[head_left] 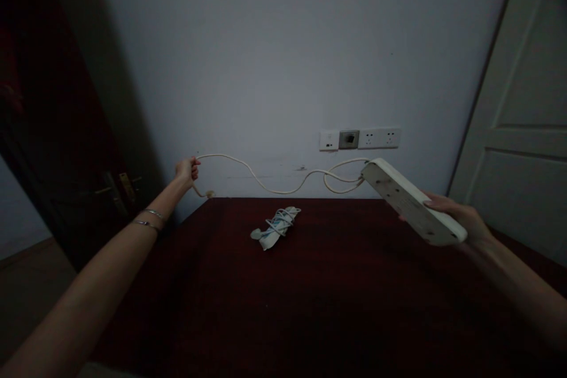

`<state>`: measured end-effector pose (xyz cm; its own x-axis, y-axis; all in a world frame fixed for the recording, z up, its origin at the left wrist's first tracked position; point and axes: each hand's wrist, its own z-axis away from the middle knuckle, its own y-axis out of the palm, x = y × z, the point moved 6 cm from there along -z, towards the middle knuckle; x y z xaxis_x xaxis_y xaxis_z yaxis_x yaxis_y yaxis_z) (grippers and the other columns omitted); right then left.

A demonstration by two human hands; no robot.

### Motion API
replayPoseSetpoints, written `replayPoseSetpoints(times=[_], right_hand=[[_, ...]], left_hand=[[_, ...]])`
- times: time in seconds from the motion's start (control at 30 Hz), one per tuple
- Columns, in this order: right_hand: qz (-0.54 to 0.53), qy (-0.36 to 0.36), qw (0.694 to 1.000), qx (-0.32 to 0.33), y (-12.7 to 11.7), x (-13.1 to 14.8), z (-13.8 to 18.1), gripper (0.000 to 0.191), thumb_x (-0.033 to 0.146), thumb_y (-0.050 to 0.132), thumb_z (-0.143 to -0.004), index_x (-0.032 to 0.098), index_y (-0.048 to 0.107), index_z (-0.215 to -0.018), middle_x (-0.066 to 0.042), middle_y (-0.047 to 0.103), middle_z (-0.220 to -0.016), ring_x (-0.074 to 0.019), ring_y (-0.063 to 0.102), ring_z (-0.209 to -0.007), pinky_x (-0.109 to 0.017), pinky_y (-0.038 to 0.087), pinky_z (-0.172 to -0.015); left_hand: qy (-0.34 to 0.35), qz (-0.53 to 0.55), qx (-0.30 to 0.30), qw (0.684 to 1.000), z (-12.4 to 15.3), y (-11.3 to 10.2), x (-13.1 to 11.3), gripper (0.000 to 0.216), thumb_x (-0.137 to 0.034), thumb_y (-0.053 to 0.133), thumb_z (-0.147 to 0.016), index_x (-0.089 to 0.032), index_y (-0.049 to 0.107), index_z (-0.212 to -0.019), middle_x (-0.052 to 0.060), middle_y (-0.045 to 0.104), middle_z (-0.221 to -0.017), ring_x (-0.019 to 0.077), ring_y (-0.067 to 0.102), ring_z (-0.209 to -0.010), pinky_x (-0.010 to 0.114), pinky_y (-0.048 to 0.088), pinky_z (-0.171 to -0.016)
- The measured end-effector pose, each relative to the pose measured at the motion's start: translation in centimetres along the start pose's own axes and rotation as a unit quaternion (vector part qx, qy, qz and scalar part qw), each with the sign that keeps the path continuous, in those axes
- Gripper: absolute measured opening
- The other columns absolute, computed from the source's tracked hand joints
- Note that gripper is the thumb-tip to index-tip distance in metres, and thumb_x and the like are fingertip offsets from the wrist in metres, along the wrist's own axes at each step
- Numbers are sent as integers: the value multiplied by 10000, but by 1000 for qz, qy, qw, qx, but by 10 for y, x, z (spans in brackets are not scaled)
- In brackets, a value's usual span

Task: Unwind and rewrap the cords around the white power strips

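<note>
My left hand (pixel 188 171) is closed around a white power cord (pixel 277 192), raised near the table's far left corner. From that fist the cord's plug (pixel 209 194) dangles on a short length. My right hand (pixel 460 218) grips a white power strip (pixel 410 204) by its right end, tilted in the air with its screw-dotted underside toward me. Between the hands the cord sags in a wave, with a loop close to the strip. A second white power strip (pixel 277 229), its cord wound around it, lies on the dark red table (pixel 310 307).
Wall sockets (pixel 379 138) and a switch plate (pixel 349 139) sit low on the wall behind the table. A dark door (pixel 57 159) with a brass lock (pixel 126 186) stands at left. A pale panelled door (pixel 522 106) is at right.
</note>
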<state>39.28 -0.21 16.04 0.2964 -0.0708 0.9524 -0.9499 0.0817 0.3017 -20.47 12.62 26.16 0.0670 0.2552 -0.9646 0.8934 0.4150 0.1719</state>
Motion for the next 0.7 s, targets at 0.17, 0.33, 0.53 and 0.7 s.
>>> replayPoseSetpoints(times=[0.17, 0.33, 0.53, 0.7], right_hand=[[-58, 0, 998, 13, 36, 9, 10, 398, 254, 488, -628, 144, 660, -970, -202, 675, -978, -291, 670, -738, -375, 512, -629], [-61, -10, 989, 136, 66, 23, 5, 503, 230, 370, -645, 136, 579, -1093, -181, 673, -998, -247, 667, -764, -383, 498, -657], [-21, -67, 972, 223, 96, 47, -7, 476, 358, 448, -649, 169, 579, -1065, -142, 677, -974, -261, 663, -767, -379, 556, -626], [-28, -86, 971, 221, 122, 57, -5, 427, 354, 401, -751, 165, 554, -1102, -127, 649, -1070, -288, 617, -984, -422, 563, -732]], left_hand=[[-6, 18, 91, 996, 11, 36, 2, 200, -189, 393, -853, -117, 539, -737, -66, 295, -414, 52, 224, -324, 173, 208, -352], [-48, 150, 359, 920, 51, 94, -14, 228, -145, 372, -852, -94, 590, -899, -85, 256, -381, 54, 202, -290, 174, 221, -335], [-124, 143, 449, 873, 103, 155, -20, 89, -53, 477, -765, -95, 555, -759, -16, 523, -471, 60, 449, -340, 153, 299, -334], [-68, 221, 503, 833, 163, 195, -29, 164, 40, 509, -667, -97, 520, -757, 154, 613, -1103, 241, 589, -1049, 302, 479, -818]])
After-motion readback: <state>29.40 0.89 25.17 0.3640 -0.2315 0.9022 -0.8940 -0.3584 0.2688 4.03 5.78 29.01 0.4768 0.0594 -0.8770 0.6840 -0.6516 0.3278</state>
